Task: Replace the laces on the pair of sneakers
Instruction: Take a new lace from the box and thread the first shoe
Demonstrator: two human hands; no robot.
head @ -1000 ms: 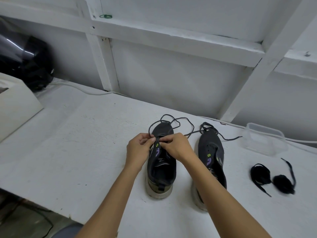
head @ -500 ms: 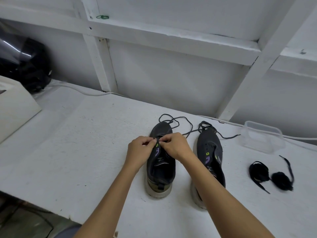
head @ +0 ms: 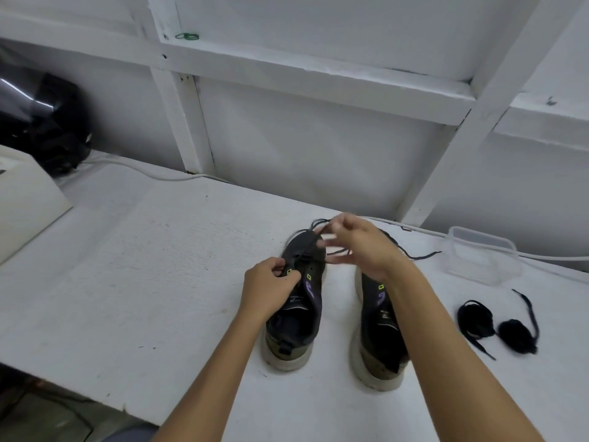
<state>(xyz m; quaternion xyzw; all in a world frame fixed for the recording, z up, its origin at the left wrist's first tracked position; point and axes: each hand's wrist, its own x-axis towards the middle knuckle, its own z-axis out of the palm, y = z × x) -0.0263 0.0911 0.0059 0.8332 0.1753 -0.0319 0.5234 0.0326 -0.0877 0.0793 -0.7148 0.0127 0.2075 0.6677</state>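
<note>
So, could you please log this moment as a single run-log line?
step: unlacing left sneaker | left hand: holds its eyelet edge | right hand: pulling lace, blurred | spare laces: untouched

Clear tub [head: 481, 255], white cable [head: 153, 173] — dark helmet [head: 41, 122]

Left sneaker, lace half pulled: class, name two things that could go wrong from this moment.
1. The right hand draws the lace up in a blur while the left hand steadies only the left sneaker at its eyelets; a hard tug might tip it.
2. Loose lace ends trail near the right sneaker; they could tangle.
</note>
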